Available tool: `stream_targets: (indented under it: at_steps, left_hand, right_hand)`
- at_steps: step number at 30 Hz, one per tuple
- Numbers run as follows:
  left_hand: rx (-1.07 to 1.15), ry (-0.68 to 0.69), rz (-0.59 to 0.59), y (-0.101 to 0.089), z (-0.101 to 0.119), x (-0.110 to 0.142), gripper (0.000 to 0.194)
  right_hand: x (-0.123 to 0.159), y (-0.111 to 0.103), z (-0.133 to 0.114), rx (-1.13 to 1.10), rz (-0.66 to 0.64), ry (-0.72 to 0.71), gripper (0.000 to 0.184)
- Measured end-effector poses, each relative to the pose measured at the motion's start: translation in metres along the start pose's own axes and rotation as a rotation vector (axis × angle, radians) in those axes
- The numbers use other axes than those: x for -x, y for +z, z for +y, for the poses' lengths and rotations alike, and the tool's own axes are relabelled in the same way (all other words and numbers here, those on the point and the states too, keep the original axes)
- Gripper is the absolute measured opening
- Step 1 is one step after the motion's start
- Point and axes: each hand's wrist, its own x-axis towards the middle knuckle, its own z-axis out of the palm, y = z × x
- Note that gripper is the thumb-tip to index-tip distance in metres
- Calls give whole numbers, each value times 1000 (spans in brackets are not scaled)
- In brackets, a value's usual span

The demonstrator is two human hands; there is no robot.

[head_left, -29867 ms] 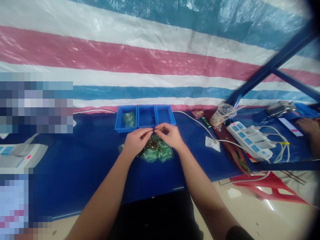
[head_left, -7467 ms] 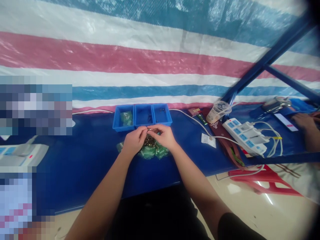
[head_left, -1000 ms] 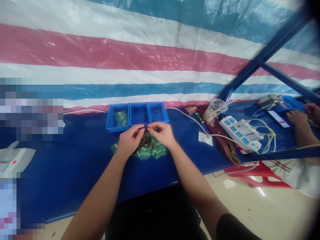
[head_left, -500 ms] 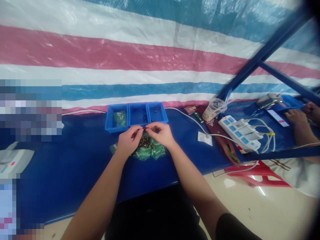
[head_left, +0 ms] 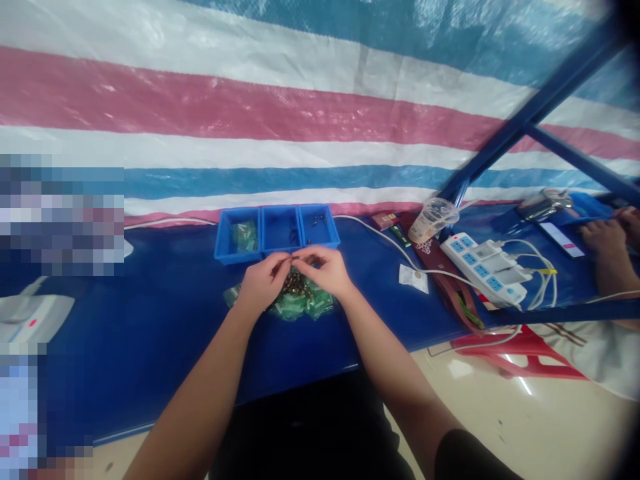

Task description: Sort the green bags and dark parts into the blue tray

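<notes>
My left hand (head_left: 263,281) and my right hand (head_left: 323,270) meet fingertip to fingertip, each closed in a pinch. Whatever sits between their fingers is too small and too covered to name. Just below them lies a heap of small brass-coloured metal pieces (head_left: 297,283) on green-tinted clear plastic bags (head_left: 293,307). Behind the hands stand three joined blue bins. The left bin (head_left: 218,248) holds a green plastic packet (head_left: 244,236), the middle bin (head_left: 277,222) a few dark bits, and the right bin (head_left: 336,237) some small metal parts (head_left: 316,222).
On the right are a plastic cup (head_left: 431,220), a white power strip (head_left: 483,270) with cables, a small white packet (head_left: 413,278) and a brown strap bag (head_left: 440,277). Farther right, another person's hand (head_left: 604,235) rests near a phone (head_left: 563,239). A white device (head_left: 37,317) stands left.
My fingertips have drawn closer together over the heap, the left hand turning slightly inward. The whole view has shifted a little, so everything appears slightly farther right.
</notes>
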Motion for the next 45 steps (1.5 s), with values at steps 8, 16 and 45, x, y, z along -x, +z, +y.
stream_targets:
  at_steps: [8, 16, 45]
  left_hand:
    - [-11, 4, -51, -4, 3, -1, 30]
    - [59, 13, 17, -3, 1, -2, 28]
    - [35, -9, 170, -4, 5, 1, 27]
  right_hand:
    - [1, -1, -2, 11, -15, -32, 25]
    - [0, 3, -1, -142, 44, 44, 30]
    - [-5, 8, 2, -272, -3, 138, 37]
